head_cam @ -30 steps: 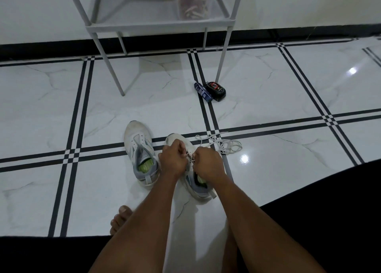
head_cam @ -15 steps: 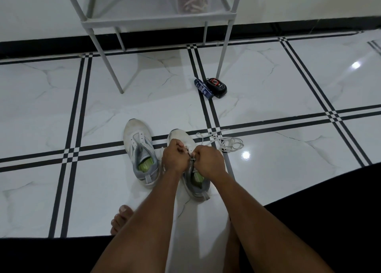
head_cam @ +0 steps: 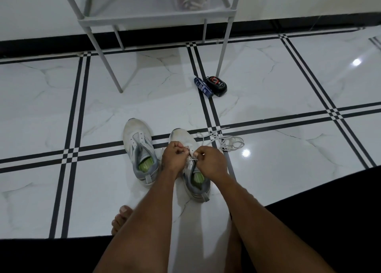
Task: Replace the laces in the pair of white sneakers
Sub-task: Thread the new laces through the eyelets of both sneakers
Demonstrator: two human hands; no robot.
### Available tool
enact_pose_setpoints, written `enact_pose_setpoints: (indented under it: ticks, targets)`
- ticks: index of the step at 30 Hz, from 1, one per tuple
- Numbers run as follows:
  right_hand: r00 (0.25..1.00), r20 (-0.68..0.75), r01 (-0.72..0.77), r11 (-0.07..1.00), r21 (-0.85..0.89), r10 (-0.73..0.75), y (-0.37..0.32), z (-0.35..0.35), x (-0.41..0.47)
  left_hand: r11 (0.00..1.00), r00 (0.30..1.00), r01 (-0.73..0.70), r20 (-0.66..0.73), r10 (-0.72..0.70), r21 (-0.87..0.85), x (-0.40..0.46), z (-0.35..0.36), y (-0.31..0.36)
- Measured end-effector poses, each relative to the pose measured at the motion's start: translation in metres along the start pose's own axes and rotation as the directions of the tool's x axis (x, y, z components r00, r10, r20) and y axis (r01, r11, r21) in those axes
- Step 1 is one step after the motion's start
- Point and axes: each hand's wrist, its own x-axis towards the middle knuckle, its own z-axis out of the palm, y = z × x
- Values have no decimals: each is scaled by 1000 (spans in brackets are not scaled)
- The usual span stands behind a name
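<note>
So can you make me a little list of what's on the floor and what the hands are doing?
left hand: fingers curled, pinching a lace over the right shoe
right hand: fingers curled, pinching the lace on the same shoe
left shoe: beside it on the floor, untouched, no lace visible
loose lace: in a heap on the floor, just past the right hand
small items: blue tube and black case lying side by side near the shelf leg
floor: white tiles with black lines
</note>
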Motion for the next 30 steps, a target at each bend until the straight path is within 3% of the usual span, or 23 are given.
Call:
enact_pose_setpoints:
  ticks: [10,20,24,30]
  targets:
    - [999,2,-45,999,-28,45,1,7,1,981,987,-146,-44,152,124,-7,7,-3]
    - [992,24,-122,990,71,121,6,6,2,997,997,-35,-66,30,-75,-11,2,-13]
    - [994,32,-111,992,65,109,6,6,0,999,997,-17,-80,13,-49,-13,8,-10]
    - [995,27,-103,990,94,100,9,4,-2,994,993,-101,-62,103,36,-16,13,-5]
